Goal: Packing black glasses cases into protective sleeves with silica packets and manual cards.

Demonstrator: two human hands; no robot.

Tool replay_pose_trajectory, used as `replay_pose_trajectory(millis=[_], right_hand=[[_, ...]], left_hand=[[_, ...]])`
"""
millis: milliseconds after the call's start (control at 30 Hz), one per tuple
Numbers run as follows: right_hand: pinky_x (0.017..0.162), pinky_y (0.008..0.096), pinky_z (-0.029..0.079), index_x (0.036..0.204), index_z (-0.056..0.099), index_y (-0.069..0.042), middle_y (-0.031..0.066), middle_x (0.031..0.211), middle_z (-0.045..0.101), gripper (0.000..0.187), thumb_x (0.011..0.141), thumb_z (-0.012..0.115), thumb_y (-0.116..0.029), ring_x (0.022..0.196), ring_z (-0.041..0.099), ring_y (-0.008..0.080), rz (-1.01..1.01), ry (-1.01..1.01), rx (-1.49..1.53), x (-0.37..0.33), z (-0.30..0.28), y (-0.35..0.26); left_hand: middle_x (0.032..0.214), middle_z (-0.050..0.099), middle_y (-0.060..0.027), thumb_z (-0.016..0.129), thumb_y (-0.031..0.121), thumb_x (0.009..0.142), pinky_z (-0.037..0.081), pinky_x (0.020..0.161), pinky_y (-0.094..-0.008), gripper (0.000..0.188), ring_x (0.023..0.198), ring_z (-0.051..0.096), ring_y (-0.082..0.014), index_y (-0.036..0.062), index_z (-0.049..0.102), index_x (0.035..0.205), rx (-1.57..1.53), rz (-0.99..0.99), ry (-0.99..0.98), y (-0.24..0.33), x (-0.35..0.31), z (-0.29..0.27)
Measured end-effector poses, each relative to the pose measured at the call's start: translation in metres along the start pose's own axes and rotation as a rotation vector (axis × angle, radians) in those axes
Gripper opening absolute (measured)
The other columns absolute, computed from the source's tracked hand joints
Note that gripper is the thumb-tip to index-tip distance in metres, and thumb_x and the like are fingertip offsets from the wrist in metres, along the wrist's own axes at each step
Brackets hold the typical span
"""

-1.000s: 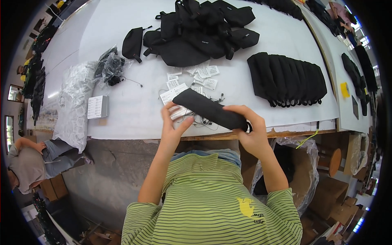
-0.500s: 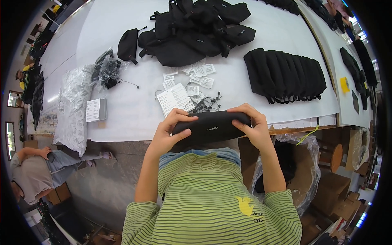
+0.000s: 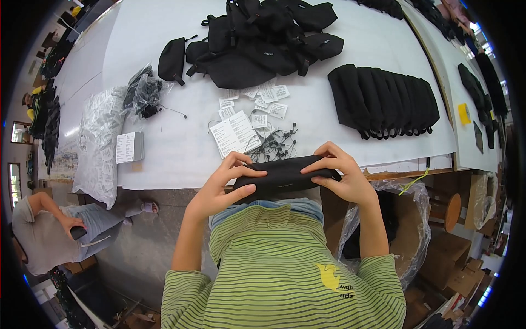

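A long black fabric pouch (image 3: 287,174) is held level at the table's front edge, just ahead of my waist. My left hand (image 3: 227,178) grips its left end, thumb in front and fingers over the top. Around the right end closes my right hand (image 3: 337,172), its fingertips pressing the top side. Just beyond the pouch lie a white printed card stack (image 3: 234,134) and a tangle of black tag strings (image 3: 276,145). Several small white packets (image 3: 268,96) are scattered behind these.
Black pouches form a heap (image 3: 246,60) at the back and a neat row (image 3: 383,101) to the right. On the left are a clear bag of white packets (image 3: 101,131) and a card block (image 3: 130,148). A plastic-lined box (image 3: 408,236) stands below right; a person (image 3: 49,230) is at left.
The pouch has tipped so its printed face shows less, and my right fingers have shifted inward along its top. My elbows have spread slightly. The person at left has moved a hand holding a dark object.
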State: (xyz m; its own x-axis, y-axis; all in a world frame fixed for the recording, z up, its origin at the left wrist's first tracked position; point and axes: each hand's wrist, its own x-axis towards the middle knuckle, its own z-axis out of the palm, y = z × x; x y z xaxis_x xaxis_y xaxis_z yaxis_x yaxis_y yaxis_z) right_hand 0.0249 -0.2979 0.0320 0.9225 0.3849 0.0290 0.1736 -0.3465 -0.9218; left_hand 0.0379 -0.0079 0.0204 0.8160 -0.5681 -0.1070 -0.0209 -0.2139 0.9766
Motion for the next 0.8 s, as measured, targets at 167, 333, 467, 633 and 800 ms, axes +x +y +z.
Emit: replay_pose_trajectory(millis=[167,333,467,633,800], right_hand=[[0.074,0.0304,0.045,0.096,0.073,-0.015,0.0057,0.094,0.051,0.034,0.066,0.073,0.001,0.087,0.053,0.0207,-0.054,-0.042,-0.070,0.005,0.003,-0.007],[0.074,0.0321,0.046,0.096,0.072,-0.016,0.0075,0.095,0.052,0.035,0.065,0.074,0.000,0.088,0.054,0.0228,-0.199,-0.124,-0.107,0.018,0.021,-0.014],[0.074,0.0314,0.045,0.096,0.073,-0.014,0.0087,0.094,0.050,0.034,0.065,0.073,0.000,0.087,0.054,0.0231,-0.137,-0.117,-0.092,0.009,0.022,-0.020],[0.075,0.0294,0.042,0.095,0.072,-0.012,0.0078,0.091,0.050,0.032,0.065,0.070,-0.001,0.083,0.052,0.0209,-0.041,-0.098,-0.028,0.009,0.034,-0.006],[0.077,0.0283,0.043,0.099,0.068,-0.004,0.0072,0.086,0.056,0.023,0.076,0.066,-0.006,0.083,0.055,0.0192,0.034,0.046,0.124,0.017,0.038,0.006]], left_hand=[[0.103,0.054,-0.0055,0.064,0.025,0.085,0.041,0.083,-0.0287,0.027,0.089,0.051,-0.0156,0.0064,0.060,0.104,-0.222,-0.016,-0.004,-0.017,0.005,-0.009],[0.076,0.058,-0.0008,0.064,0.024,0.087,0.042,0.059,-0.0248,0.021,0.064,0.051,-0.0080,0.0046,0.060,0.095,0.130,-0.159,-0.119,-0.005,0.019,0.008],[0.072,0.058,-0.0021,0.058,0.023,0.092,0.043,0.061,-0.0244,0.022,0.067,0.051,-0.0091,0.0012,0.061,0.088,0.018,-0.095,0.030,-0.022,0.014,0.009],[0.095,0.063,-0.0077,0.059,0.027,0.091,0.046,0.077,-0.0293,0.028,0.086,0.057,-0.0131,0.0049,0.059,0.107,0.004,-0.138,-0.058,-0.027,-0.006,0.005],[0.109,0.062,-0.0088,0.066,0.022,0.086,0.043,0.090,-0.0306,0.044,0.100,0.058,-0.0183,0.0080,0.054,0.126,-0.163,-0.105,-0.050,-0.006,-0.013,0.001]])
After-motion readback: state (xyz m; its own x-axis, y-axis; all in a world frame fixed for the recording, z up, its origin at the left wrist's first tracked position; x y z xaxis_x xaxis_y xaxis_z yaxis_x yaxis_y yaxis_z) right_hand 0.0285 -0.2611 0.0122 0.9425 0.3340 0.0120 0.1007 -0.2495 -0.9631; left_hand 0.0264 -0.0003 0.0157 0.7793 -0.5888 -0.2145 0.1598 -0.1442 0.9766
